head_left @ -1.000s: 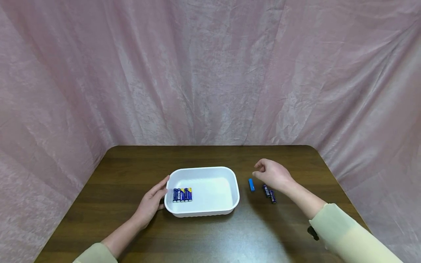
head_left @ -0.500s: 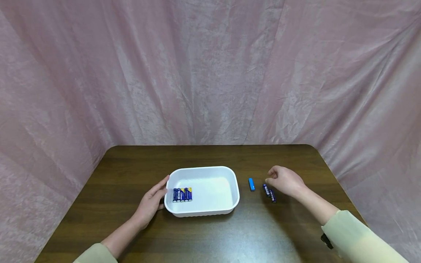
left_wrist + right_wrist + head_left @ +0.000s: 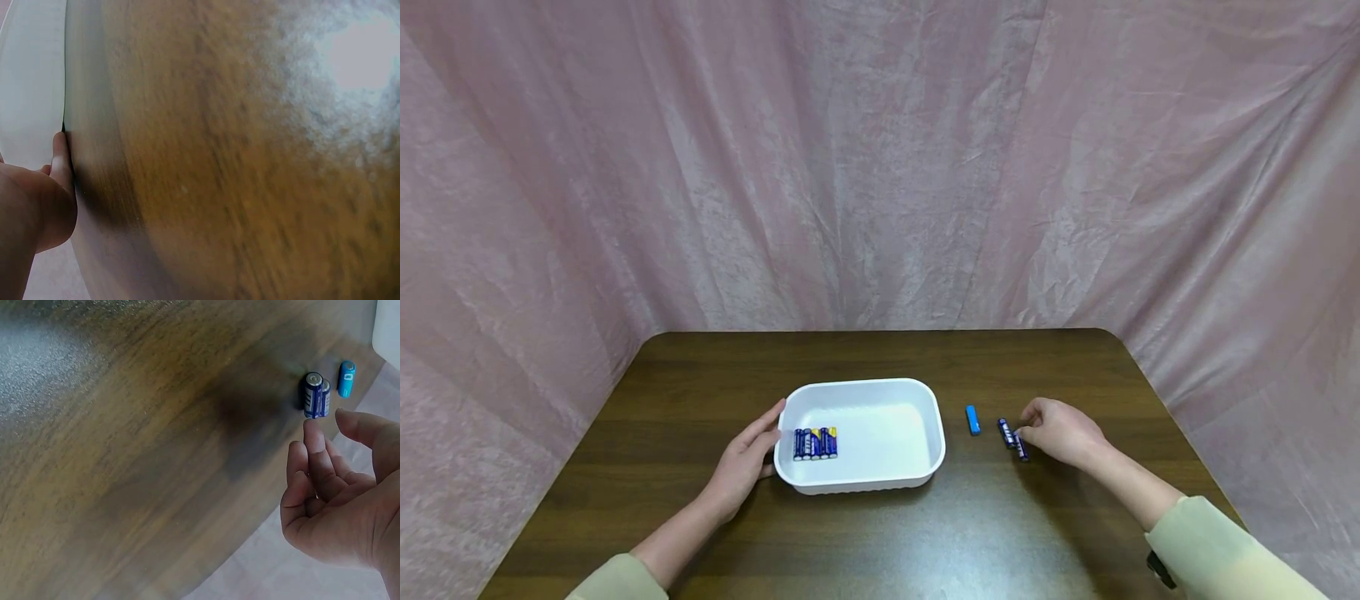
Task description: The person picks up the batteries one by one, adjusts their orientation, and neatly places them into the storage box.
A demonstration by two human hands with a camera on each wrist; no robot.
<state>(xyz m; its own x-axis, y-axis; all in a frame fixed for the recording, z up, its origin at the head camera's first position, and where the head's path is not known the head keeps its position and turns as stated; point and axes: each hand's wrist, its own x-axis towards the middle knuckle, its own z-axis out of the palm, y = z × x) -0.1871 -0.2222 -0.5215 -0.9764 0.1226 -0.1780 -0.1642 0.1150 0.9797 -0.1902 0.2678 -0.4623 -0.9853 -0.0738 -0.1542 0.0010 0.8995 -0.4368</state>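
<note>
My left hand (image 3: 741,467) holds the left end of a white plastic tray (image 3: 883,482), its thumb at the rim. Several blue and yellow AA batteries (image 3: 816,444) lie in a row inside, near that end. Two dark blue batteries (image 3: 1007,433) lie side by side on the table, right of the tray. My right hand (image 3: 1060,429) is right at the nearer one, thumb and index finger apart in the right wrist view; contact cannot be told. A light blue battery (image 3: 346,379) lies apart, between them and the tray.
Everything rests on a brown wooden table (image 3: 880,550) with rounded far corners. A pink velvet curtain (image 3: 880,167) hangs behind it. Light reflects off the table's near part.
My right hand has moved right and down, from above the light blue battery to the dark blue pair. The left hand, the tray and the batteries look unmoved.
</note>
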